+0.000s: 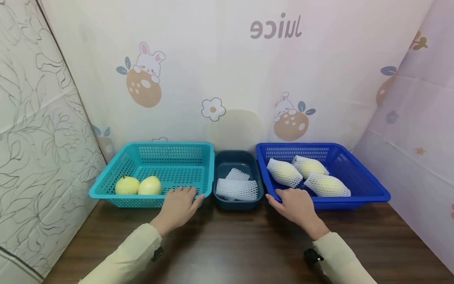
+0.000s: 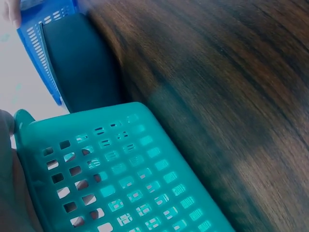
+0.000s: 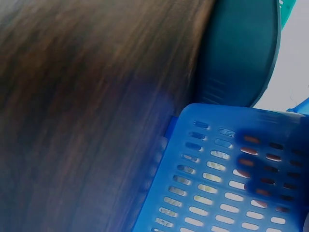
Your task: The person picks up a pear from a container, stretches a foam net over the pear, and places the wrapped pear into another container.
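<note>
My left hand (image 1: 179,207) grips the front rim of a teal basket (image 1: 207,169) near its right corner, fingers over the edge. Two pale yellow pears (image 1: 150,185) with stems lie inside that basket at the left. My right hand (image 1: 296,207) holds the front rim of a blue basket (image 1: 358,173) by its left corner; in the right wrist view its fingers show dark through the slots. Several pale fruits in white foam nets (image 1: 327,184) lie in the blue basket. Between the baskets stands a small dark bin (image 1: 239,205) with loose white foam nets (image 1: 237,189) in it.
All three containers stand in a row on a dark wooden table (image 1: 227,244), close against a printed curtain (image 1: 234,79) at the back. A patterned panel (image 1: 39,118) bounds the left side, and a pale sheet (image 1: 408,150) the right.
</note>
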{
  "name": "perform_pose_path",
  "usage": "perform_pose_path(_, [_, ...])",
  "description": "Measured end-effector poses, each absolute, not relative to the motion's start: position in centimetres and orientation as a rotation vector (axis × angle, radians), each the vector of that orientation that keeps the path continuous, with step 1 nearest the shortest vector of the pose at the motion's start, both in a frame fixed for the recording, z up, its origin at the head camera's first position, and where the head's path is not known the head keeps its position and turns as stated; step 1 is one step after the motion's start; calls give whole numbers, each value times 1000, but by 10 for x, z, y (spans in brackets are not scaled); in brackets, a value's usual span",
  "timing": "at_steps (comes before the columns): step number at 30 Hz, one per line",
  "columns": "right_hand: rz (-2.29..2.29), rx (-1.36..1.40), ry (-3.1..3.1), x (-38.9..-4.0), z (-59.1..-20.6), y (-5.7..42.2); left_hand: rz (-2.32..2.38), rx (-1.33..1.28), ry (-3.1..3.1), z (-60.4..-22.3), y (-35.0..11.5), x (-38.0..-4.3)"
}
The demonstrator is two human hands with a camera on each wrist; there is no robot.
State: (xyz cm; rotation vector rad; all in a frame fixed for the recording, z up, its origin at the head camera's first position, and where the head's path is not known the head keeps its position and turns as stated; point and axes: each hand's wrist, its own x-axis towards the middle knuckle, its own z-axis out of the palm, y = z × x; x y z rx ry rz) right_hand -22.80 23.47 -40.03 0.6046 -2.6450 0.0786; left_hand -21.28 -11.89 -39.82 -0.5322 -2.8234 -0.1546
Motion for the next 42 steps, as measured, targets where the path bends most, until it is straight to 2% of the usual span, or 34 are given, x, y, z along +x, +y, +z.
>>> perform_pose_path(11, [70,591,-2674,-229,-400,236,-218,-518,-2890,-392,-118,-216])
perform_pose_path(17, [71,602,-2664,-228,-401,236,-556,-481,-2957,-380,-124,-223])
perform_pose_path(22, [70,597,-2684,-228,-402,235,-563,-421,-2944,-361,-150,-235])
perform_pose_path(28, [66,594,-2683,-226,-399,235,-395,-224,-3089,-342,-193,-251])
perform_pose_path(42, [69,580,-2697,-226,-400,237,-427,-105,-3433,-340,-229,-278])
